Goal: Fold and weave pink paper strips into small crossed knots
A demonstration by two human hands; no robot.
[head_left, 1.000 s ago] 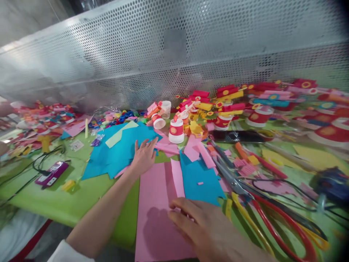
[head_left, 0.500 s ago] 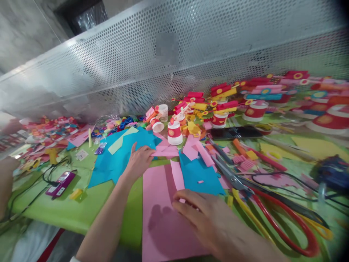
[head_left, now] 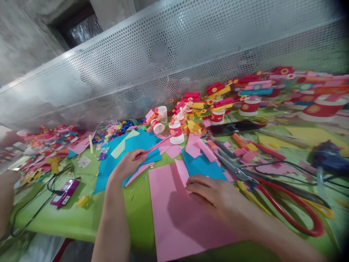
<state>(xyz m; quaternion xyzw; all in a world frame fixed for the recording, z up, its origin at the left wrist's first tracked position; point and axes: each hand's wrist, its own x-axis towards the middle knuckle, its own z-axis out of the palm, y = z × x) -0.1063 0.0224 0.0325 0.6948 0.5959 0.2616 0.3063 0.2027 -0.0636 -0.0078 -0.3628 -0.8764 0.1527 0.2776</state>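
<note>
My left hand (head_left: 130,162) pinches a thin pink paper strip (head_left: 158,145), seen nearly edge-on and raised above the blue sheets. Under my right hand (head_left: 208,191), a large pink sheet (head_left: 169,203) lies on the green table near me. The right fingers are bent together over the lower end of another pink strip (head_left: 181,168) at the sheet's top right; the thumb is hidden. Beside the left forearm, a pink offcut (head_left: 137,174) rests partly on a blue sheet (head_left: 105,171). A second blue sheet (head_left: 200,167) sits beyond the right hand.
Large red-handled scissors (head_left: 242,174) lie at right, beside a dark phone (head_left: 234,127). Red-and-white paper cups (head_left: 176,131) with rolled paper stand along the perforated metal panel (head_left: 114,80). A purple power strip (head_left: 65,193) with cables is at left, near another person's hand (head_left: 9,189).
My left hand has drawn back toward me and left, lifting the pink strip off the table and tilting it edge-on. My right hand stays on the pink sheet. The view has shifted slightly.
</note>
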